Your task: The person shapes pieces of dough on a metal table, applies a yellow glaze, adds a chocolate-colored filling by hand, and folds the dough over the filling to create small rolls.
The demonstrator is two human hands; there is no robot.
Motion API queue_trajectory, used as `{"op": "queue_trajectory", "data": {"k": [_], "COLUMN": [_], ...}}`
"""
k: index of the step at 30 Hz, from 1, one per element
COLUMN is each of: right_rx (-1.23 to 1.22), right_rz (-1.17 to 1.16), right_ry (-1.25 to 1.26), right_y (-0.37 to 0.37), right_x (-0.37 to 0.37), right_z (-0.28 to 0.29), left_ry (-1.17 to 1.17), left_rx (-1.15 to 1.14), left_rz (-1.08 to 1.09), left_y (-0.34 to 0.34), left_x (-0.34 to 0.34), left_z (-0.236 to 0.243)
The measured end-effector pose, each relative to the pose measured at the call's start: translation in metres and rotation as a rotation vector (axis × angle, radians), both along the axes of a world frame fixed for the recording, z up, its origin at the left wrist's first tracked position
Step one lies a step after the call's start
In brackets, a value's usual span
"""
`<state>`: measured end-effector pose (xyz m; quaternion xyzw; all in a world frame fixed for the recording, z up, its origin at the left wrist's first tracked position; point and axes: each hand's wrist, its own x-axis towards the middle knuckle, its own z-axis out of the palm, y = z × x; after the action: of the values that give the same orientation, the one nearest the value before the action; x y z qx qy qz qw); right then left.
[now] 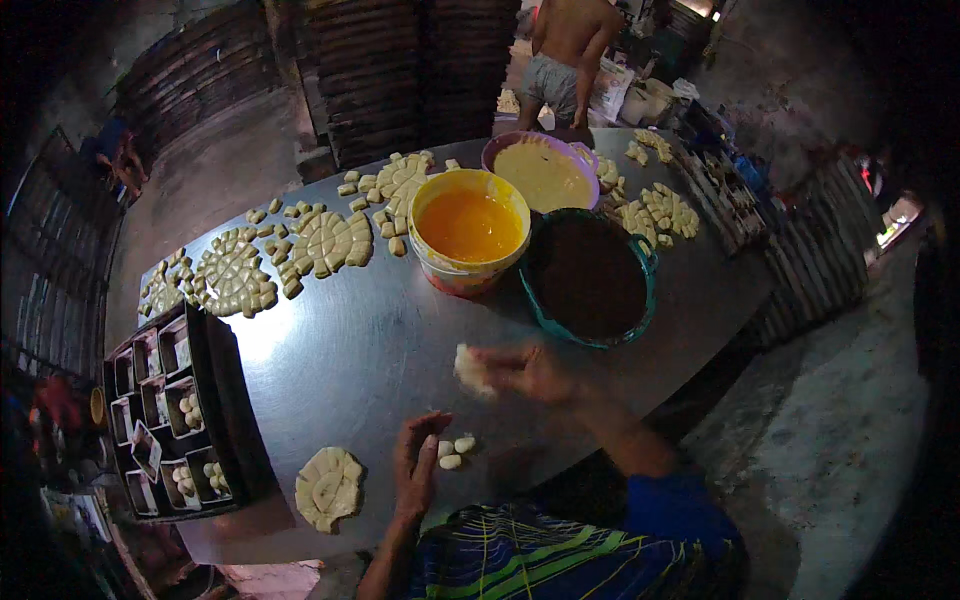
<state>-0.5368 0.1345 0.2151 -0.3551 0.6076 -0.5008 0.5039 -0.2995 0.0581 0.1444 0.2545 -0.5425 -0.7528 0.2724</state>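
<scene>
My right hand (535, 373) is raised over the metal table, its fingers closed on a pale piece of dough (470, 371) that is blurred. Nearer to me, my left hand (414, 465) is open on its side with the fingers stretched out. Right beside it lie three small dough balls (451, 461), close together on the table. To the left of that hand is a flat, scored round of dough (329, 489). I see nothing in my left hand.
A black rack of square tins (165, 420), some with dough balls, stands at the left. Ahead are a bucket of orange liquid (470, 232), a green tub of dark filling (590, 280) and a purple basin (540, 172). Dough rounds (330, 242) line the table's far edge. Another person (575, 60) stands beyond.
</scene>
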Motion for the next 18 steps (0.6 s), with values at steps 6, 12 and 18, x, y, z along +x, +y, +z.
{"op": "queue_trajectory", "data": {"k": [6,12,18], "right_rx": [-0.081,-0.062,0.105], "right_rz": [0.452,0.869,0.857], "right_ry": [1.946,2.242,2.243], "right_y": [-0.111,-0.167,-0.164], "right_x": [-0.193,-0.262,-0.261], "right_z": [0.001,-0.042,-0.04], "left_ry": [-0.208,-0.213,-0.205], "left_rx": [-0.023,0.024,0.058], "left_rz": [0.225,0.384,0.423], "left_y": [-0.025,-0.029,-0.027], "left_x": [0.027,0.05,0.054], "left_z": [-0.017,-0.019,-0.02]}}
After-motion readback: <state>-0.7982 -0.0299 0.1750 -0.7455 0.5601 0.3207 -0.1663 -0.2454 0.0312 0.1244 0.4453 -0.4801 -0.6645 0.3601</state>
